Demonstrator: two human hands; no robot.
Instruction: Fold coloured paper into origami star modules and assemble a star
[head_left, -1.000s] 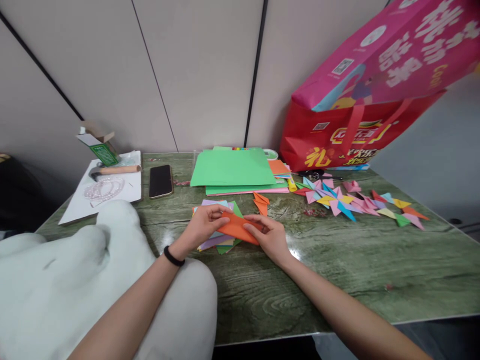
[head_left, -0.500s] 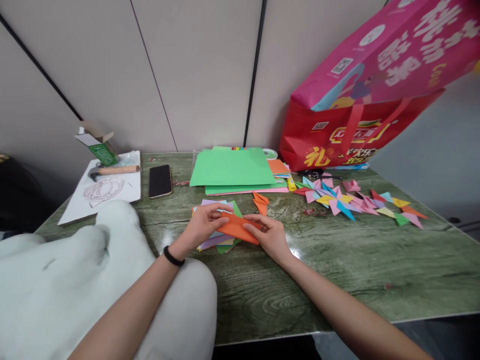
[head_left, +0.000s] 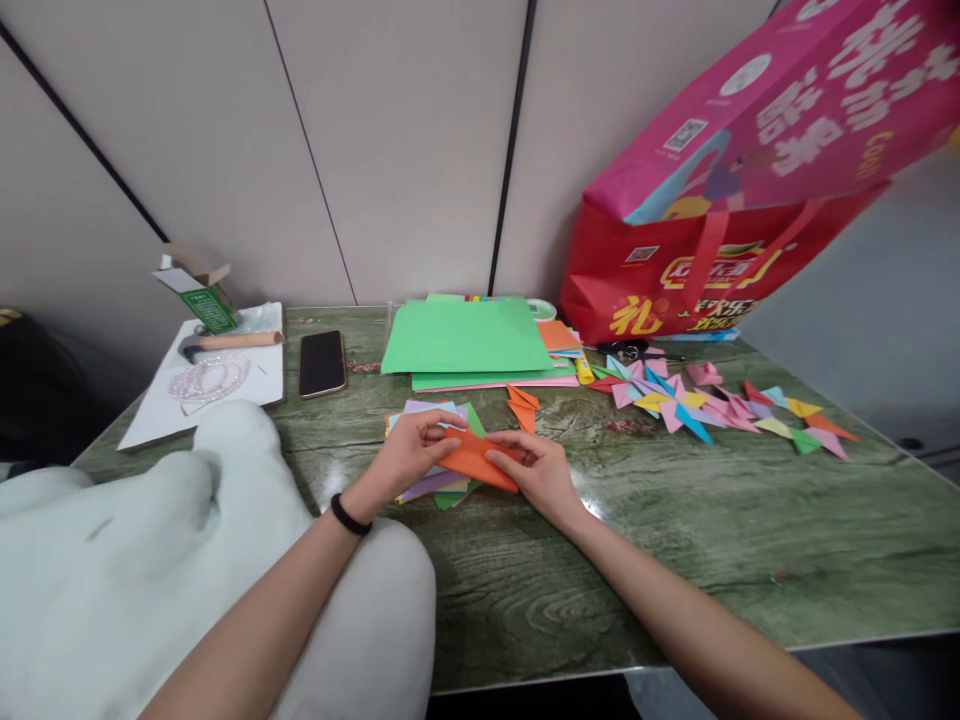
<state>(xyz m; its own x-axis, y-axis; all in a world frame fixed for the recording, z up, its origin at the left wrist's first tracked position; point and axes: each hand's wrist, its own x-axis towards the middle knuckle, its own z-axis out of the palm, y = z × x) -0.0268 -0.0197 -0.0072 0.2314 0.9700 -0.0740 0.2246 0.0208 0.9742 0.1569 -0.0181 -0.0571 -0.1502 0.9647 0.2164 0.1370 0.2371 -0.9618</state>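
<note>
A folded piece of orange paper [head_left: 478,460] is held between my two hands, over a loose pile of coloured paper sheets [head_left: 429,485]. My left hand [head_left: 412,452] pinches its left end between thumb and fingers. At the right end, my right hand [head_left: 541,475] grips it with the thumb on top; some fingertips are hidden behind the paper. Just beyond my right hand lies a small orange folded paper piece [head_left: 523,408]. Farther right, several folded paper pieces [head_left: 675,400] in many colours form a spread-out cluster.
Green sheets [head_left: 466,338] are stacked at the back, beside a yellow glue stick [head_left: 583,370]. A phone [head_left: 322,363], hammer [head_left: 232,341] and green box [head_left: 206,305] are at left. A white plush-like form [head_left: 240,560] fills the lower left. Large red bags [head_left: 675,270] stand at back right.
My left thumb has shifted slightly on the orange paper's left end. The whole view has moved a little; both hands keep hold of the paper.
</note>
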